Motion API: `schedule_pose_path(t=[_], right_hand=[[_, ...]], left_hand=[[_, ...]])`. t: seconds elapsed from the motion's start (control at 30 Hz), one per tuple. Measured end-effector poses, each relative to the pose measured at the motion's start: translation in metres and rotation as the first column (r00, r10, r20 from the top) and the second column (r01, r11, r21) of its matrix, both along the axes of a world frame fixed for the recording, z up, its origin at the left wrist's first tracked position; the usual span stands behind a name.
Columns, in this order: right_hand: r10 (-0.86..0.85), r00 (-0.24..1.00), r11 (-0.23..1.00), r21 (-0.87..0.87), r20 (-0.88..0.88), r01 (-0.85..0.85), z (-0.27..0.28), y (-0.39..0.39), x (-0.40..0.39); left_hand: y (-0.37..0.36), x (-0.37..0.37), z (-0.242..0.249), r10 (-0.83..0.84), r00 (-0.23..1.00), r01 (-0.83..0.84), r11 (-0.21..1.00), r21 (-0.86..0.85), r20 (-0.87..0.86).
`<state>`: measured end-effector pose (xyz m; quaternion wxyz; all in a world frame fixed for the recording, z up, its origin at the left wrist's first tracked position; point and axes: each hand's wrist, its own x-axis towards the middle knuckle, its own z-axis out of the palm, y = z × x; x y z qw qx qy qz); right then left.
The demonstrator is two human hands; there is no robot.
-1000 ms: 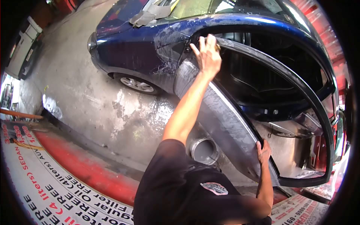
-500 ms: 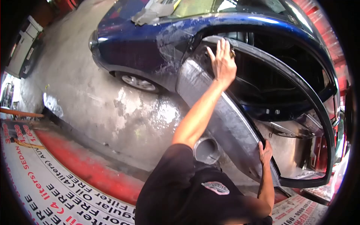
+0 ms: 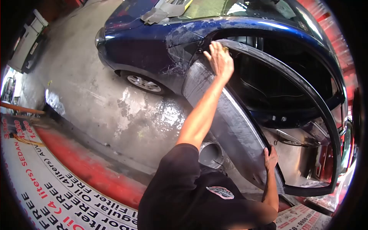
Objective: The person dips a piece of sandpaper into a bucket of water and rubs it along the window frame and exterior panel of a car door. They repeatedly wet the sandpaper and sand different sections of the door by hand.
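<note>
A car door [image 3: 230,122] with a patchy grey surface and a black-edged window frame stands open beside a dark blue car [image 3: 142,50]. My left hand [image 3: 221,63] rests at the front upper corner of the window frame, its fingers stretched out and the thumb apart. A small yellowish thing shows beside those fingers; what it is I cannot make out. Lower down, my right hand [image 3: 270,158] grips the door's edge below the window opening, with the fingers partly hidden.
A grey round container [image 3: 211,154] stands on the floor beneath the door. Printed banners [image 3: 69,191] cover a surface at lower left, beside a red strip. Wet patches mark the concrete floor [image 3: 76,76]. Torn grey sheeting [image 3: 163,11] lies on the car's hood.
My left hand has slid left along the window frame, toward its front corner. My right hand keeps its hold on the door. The view has shifted slightly.
</note>
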<state>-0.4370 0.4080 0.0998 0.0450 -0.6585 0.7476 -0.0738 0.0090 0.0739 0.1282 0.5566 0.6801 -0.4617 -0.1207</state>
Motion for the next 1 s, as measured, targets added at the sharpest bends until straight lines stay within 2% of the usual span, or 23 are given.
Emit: schedule_pose_path(t=[0.03, 0.1, 0.13, 0.17, 0.23, 0.27, 0.3, 0.37, 0.4, 0.5, 0.53, 0.6, 0.63, 0.67, 0.7, 0.77, 0.8, 0.9, 0.97, 1.0], right_hand=[[0.006, 1.000, 1.000, -0.001, -0.008, -0.006, 0.002, -0.003, 0.000], [0.022, 1.000, 0.999, 0.024, 0.021, -0.023, 0.006, -0.003, 0.003], [0.025, 1.000, 0.998, 0.049, 0.005, -0.025, 0.014, 0.005, -0.002], [0.026, 0.999, 0.999, 0.041, 0.020, -0.027, 0.013, 0.001, -0.001], [0.006, 0.998, 1.000, 0.014, 0.063, -0.006, 0.007, -0.001, 0.004], [-0.008, 0.999, 1.000, 0.030, 0.050, 0.006, 0.009, -0.001, 0.007], [-0.012, 0.998, 1.000, 0.029, 0.058, 0.010, 0.005, 0.000, 0.006], [0.014, 1.000, 1.000, 0.001, 0.006, -0.014, 0.003, -0.001, 0.001], [0.001, 1.000, 0.999, 0.034, 0.028, -0.002, 0.008, -0.002, 0.005], [-0.011, 1.000, 0.998, 0.058, 0.014, 0.011, 0.007, -0.003, 0.003], [0.008, 1.000, 1.000, -0.001, 0.006, -0.008, 0.002, 0.000, 0.000], [0.004, 1.000, 1.000, 0.004, 0.023, -0.004, -0.001, -0.005, 0.003], [-0.002, 1.000, 1.000, 0.026, 0.016, 0.002, 0.003, -0.002, 0.002], [0.004, 1.000, 1.000, 0.024, -0.008, -0.004, 0.003, -0.002, 0.000], [0.009, 1.000, 1.000, 0.025, -0.011, -0.009, -0.002, -0.004, 0.003], [0.018, 1.000, 1.000, 0.017, 0.025, -0.019, 0.002, -0.002, -0.003], [0.010, 1.000, 1.000, 0.028, 0.010, -0.010, 0.005, -0.002, 0.000], [0.005, 1.000, 1.000, 0.007, 0.007, -0.005, 0.008, 0.000, 0.008], [0.012, 1.000, 1.000, 0.001, 0.007, -0.012, 0.005, -0.010, 0.008], [0.011, 1.000, 1.000, 0.003, 0.001, -0.011, 0.003, -0.008, 0.008]], left_hand=[[0.024, -0.002, 0.029, -0.100, 0.990, 0.101, 0.995, -0.006, 0.099], [0.019, -0.028, 0.021, -0.051, 0.998, 0.054, 0.987, -0.154, 0.020], [0.016, -0.024, 0.015, -0.047, 0.999, 0.050, 0.987, -0.154, 0.023], [0.013, -0.015, 0.010, -0.048, 0.998, 0.053, 0.994, -0.098, 0.050], [-0.013, 0.010, -0.013, -0.003, 1.000, 0.004, 0.999, 0.036, -0.015], [-0.012, 0.015, -0.004, -0.021, 0.996, 0.026, 0.998, 0.057, -0.083], [-0.007, 0.006, 0.001, -0.025, 0.997, 0.029, 0.998, 0.056, -0.075], [0.008, -0.027, 0.005, -0.016, 0.999, 0.018, 0.999, -0.034, 0.050], [0.012, -0.035, 0.000, -0.035, 0.999, 0.035, 0.993, -0.113, 0.000], [-0.008, 0.003, -0.015, 0.051, 0.998, -0.050, 0.998, -0.025, 0.044], [-0.007, 0.026, -0.005, -0.061, 0.996, 0.064, 0.997, 0.051, -0.062], [-0.015, 0.015, -0.006, -0.025, 1.000, 0.025, 1.000, 0.014, 0.001], [-0.006, -0.009, -0.011, -0.003, 1.000, 0.003, 1.000, -0.015, -0.016], [0.002, -0.034, -0.016, -0.053, 0.995, 0.046, 0.996, -0.076, -0.087], [0.015, -0.045, 0.001, -0.131, 0.957, 0.128, 0.991, -0.026, -0.260], [0.008, -0.044, 0.004, -0.015, 0.954, 0.014, 1.000, -0.008, -0.298], [-0.003, -0.031, 0.007, 0.045, 0.933, -0.023, 0.998, 0.066, -0.357], [-0.016, -0.025, -0.007, 0.022, 0.918, 0.004, 0.998, 0.064, -0.396], [0.002, -0.055, 0.009, -0.044, 0.929, 0.031, 0.999, -0.041, -0.367], [0.021, -0.069, 0.032, -0.128, 0.889, 0.138, 0.990, -0.010, -0.439]])
